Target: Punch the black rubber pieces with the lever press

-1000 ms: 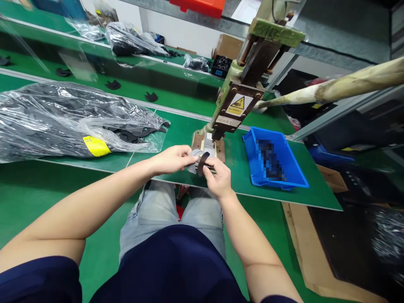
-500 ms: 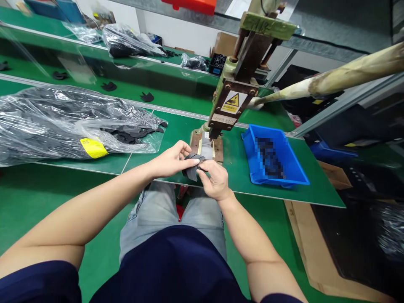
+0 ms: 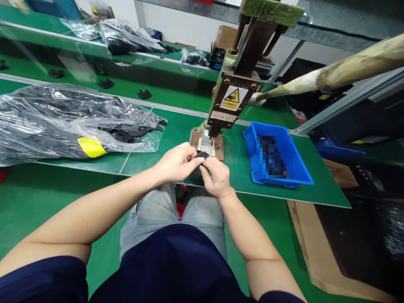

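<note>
workshop | press point(image 3: 236, 80), warning label point(image 3: 232, 98) | bagged parts point(image 3: 63, 122) | blue bin point(image 3: 298, 162), contents point(image 3: 273, 158) blurred, perhaps parts

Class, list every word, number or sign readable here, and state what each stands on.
Warning sign on the press: triangle with a hand symbol; characters beneath too small to read surely.
White strip below it: marks too blurred.
Yellow label on the plastic bag: any print too blurred.
Blue tag on the black box behind: too small.
No word or number reads clearly.

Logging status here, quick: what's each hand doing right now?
Left hand: closed, holding a dark piece.
Right hand: closed, pinching at the same piece; exact grip partly hidden.
</note>
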Demonstrator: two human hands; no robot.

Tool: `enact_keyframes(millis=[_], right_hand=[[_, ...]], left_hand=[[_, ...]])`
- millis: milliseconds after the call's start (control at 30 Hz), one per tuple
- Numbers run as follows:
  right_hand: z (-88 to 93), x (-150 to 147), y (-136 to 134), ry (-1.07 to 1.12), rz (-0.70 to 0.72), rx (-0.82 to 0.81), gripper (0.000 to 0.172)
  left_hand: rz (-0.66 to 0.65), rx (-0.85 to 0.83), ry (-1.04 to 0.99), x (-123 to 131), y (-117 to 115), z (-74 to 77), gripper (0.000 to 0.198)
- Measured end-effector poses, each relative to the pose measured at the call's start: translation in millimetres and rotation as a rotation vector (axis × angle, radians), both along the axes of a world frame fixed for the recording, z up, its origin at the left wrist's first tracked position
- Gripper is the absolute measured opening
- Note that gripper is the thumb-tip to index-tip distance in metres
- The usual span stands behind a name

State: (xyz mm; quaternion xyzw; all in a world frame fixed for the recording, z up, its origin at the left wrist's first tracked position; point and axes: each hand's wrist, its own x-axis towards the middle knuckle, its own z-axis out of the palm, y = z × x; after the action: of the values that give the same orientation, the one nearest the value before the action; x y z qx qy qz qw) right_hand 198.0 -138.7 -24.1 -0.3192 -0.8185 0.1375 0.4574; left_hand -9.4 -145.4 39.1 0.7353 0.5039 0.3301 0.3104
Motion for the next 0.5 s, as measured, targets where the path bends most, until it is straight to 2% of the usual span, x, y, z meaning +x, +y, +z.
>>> enact_keyframes(millis=[200,300,367,433,500], right_hand=[[0.1,5,-5,0.095,-0.040,-0.032,0.013],[-3.6,4,-3,0.105,-0.038,-0.070,0.014],[-5.4,6,-1,0.098,-0.045,-0.102,0.022],[-5.6,11,0,0.101,-0.070,-0.128,0.034],[-4.1,23,-1,0.118,-0.099,-0.142,0.040]], left_hand=[[0.036,-0.248,-0.294,1,5,-7.3,0.041],[-0.026,-0.408,-0.451,-2,4,-12.6,0.049],[-0.026,-0.469,-0.502,-7,9,-19.0,0.050],[0.076,-0.472,-0.535,-17,22,-29.8,0.050],[0.231,-0.489,-0.573,-29,42,-44.3,0.048]])
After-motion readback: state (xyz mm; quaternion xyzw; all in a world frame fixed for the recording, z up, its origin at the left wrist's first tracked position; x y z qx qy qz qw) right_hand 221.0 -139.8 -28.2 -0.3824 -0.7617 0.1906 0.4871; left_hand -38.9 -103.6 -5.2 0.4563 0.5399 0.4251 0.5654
